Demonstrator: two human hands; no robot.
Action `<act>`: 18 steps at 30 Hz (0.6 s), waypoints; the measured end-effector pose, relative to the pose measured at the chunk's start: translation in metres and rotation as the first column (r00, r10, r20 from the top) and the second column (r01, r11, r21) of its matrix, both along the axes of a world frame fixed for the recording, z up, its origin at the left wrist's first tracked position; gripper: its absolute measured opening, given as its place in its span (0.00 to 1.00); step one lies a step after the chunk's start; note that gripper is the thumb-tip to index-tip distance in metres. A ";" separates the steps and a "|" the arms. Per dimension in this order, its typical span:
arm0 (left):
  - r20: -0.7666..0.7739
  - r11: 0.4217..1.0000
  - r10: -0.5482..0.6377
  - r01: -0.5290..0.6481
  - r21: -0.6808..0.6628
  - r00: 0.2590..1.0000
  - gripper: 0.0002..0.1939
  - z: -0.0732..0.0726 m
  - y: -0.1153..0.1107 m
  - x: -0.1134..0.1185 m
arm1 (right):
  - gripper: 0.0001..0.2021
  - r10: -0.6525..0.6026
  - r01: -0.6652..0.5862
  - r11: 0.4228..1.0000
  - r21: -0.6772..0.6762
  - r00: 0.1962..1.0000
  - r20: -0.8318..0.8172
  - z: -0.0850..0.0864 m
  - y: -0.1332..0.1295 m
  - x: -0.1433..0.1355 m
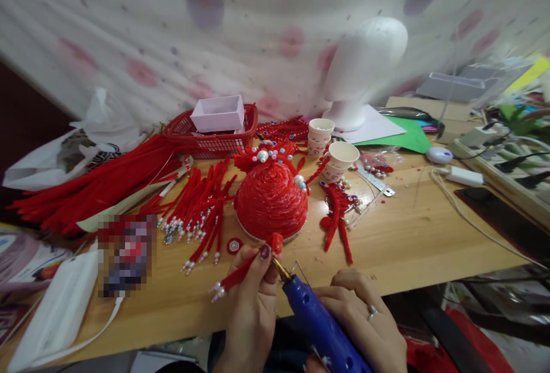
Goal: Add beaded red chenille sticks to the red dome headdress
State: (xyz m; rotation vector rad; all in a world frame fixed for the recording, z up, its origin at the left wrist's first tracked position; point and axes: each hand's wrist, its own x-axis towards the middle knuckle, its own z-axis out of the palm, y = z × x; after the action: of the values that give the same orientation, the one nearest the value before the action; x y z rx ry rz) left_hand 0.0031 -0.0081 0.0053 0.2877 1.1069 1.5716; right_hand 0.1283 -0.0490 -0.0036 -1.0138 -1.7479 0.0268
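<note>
While two hands (pixel 307 304) work, one glue gun (pixel 315 315) | one red dome (pixel 272 201)

Behind the wooden table (pixel 399 247) hangs a pale curtain (pixel 253 29) with blurred pink and purple spots.

The bottom edge crops the blue glue gun (pixel 320 321); the cabled item (pixel 130 254) at left is pixelated.
</note>
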 end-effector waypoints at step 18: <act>0.101 0.990 0.082 -0.093 0.102 0.991 0.12 0.008 0.008 -0.020 | 0.30 -0.874 0.679 0.340 -0.651 0.483 0.047 -0.015 0.034 0.114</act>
State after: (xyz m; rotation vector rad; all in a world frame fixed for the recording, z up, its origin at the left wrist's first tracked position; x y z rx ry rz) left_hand -0.0165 0.0001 0.0137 0.2346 0.9741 1.7080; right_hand 0.2422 -0.0147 -0.0184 -2.1565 -0.7429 0.1165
